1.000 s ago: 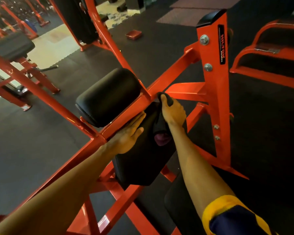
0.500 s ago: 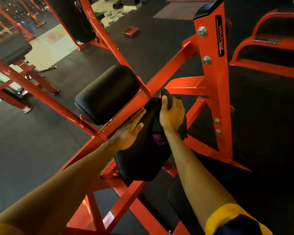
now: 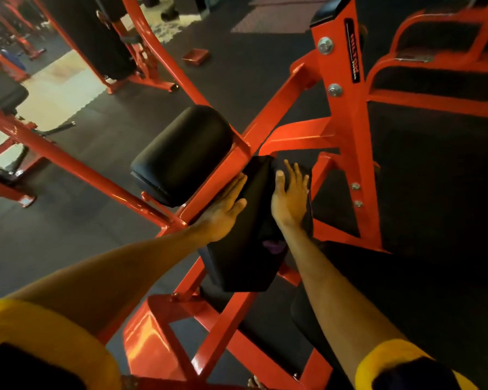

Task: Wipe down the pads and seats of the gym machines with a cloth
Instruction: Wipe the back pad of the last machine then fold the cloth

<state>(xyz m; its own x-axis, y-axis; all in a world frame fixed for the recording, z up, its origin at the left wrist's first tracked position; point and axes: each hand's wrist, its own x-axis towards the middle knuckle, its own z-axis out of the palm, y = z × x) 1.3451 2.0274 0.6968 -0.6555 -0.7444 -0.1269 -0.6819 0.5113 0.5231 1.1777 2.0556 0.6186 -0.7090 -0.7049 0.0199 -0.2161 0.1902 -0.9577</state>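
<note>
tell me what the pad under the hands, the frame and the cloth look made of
Pad: probably black vinyl or faux leather over padding; smooth, with a dull sheen.
Frame: painted metal, glossy orange, with bright highlights and bolt heads.
Cloth under the right hand: soft dark fabric, matte, hanging in folds; the fibre is unclear.

The left sleeve (image 3: 54,327) is short, dark cloth with a broad yellow band round its hem; the right sleeve (image 3: 406,370) matches it, dark navy edged in the same yellow; below both hems nothing is worn.
</note>
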